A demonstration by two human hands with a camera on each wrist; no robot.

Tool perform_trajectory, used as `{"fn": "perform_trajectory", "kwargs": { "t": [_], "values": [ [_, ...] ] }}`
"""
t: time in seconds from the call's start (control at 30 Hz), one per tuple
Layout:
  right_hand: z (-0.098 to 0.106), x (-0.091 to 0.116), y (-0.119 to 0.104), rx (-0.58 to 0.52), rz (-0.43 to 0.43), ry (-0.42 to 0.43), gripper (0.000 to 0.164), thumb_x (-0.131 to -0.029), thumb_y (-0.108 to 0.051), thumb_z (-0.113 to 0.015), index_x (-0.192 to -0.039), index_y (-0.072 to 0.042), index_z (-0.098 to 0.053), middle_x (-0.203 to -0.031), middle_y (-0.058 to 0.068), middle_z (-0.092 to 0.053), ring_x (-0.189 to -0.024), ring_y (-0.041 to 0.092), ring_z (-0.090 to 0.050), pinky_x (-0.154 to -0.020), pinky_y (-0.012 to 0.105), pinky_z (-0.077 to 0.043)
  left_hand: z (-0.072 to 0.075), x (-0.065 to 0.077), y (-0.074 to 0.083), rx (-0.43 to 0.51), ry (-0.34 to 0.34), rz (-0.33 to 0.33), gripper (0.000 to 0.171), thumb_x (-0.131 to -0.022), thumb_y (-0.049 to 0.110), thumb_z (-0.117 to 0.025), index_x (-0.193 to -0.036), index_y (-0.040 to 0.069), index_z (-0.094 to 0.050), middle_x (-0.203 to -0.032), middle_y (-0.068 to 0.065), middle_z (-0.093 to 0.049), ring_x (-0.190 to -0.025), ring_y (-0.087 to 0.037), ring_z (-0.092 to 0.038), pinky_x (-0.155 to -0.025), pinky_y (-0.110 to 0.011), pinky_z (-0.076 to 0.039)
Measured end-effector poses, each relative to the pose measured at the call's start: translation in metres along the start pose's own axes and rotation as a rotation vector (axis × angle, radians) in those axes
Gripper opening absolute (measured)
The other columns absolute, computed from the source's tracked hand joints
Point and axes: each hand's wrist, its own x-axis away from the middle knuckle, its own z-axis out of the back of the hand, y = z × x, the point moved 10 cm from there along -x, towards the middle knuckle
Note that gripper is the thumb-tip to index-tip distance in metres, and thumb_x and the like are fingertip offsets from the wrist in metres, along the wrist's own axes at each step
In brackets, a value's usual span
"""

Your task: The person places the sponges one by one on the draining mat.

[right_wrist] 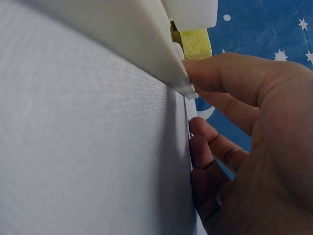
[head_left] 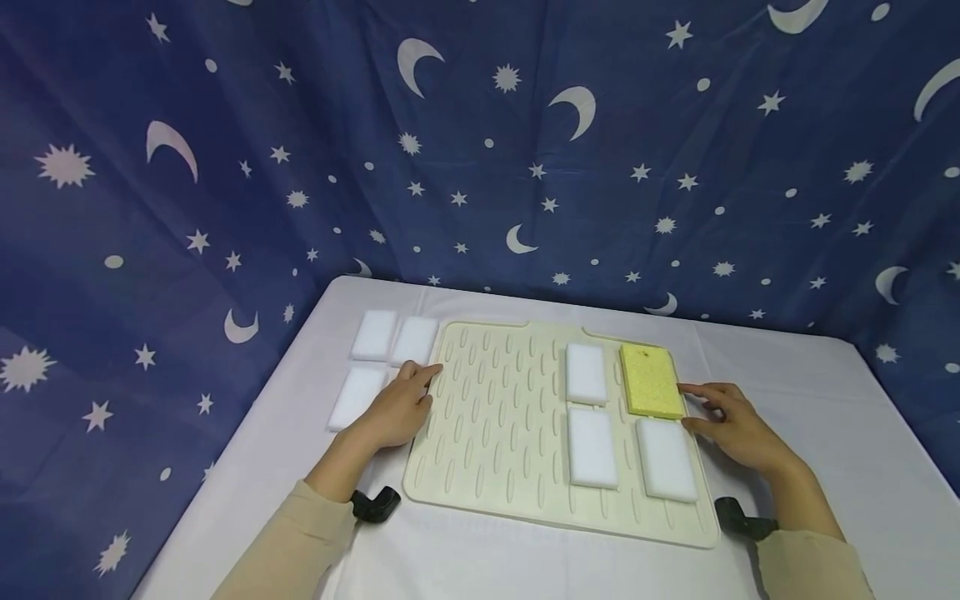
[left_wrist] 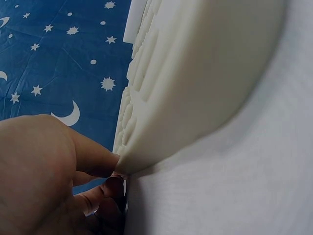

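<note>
A cream draining tray (head_left: pixel 487 479) with raised oval ribs lies on the white-covered table. My left hand (head_left: pixel 397 408) is at its left edge, with thumb and index fingertips touching the side. In the left wrist view, the thumb (left_wrist: pixel 100 159) meets the tray's rim (left_wrist: pixel 161 132) and other fingers bend below it. On the opposite edge, my right hand (head_left: pixel 735 429) has its index finger and thumb against the side, close by a yellow sponge (head_left: pixel 651 382). White sponges (head_left: pixel 587 373) stand beside and below the yellow one (right_wrist: pixel 195 44) on the tray's right part.
Several white sponge blocks (head_left: pixel 373 335) lie on the table left of the tray. Black wrist mounts (head_left: pixel 377 505) sit at both wrists. A dark blue curtain (head_left: pixel 465 150) with moons and stars hangs behind and left of the white tablecloth (head_left: pixel 480 554).
</note>
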Motion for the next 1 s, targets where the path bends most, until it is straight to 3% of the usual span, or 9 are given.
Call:
{"fn": "perform_trajectory", "kwargs": {
  "t": [1.0],
  "values": [
    [-0.0002,-0.001,0.0022,-0.024,0.002,-0.001,0.068,-0.089,-0.047,-0.064,-0.147,-0.018,-0.041,-0.141,0.021,-0.03,-0.119,0.04,-0.037,-0.092,0.065,-0.034,-0.0005,0.0012,0.0001,-0.015,-0.008,0.033,0.049,-0.1,0.016,-0.042,-0.149,0.014,-0.037,-0.121,-0.005,-0.044,-0.096,-0.019,-0.049,-0.089,-0.036,-0.043]
  ]
}}
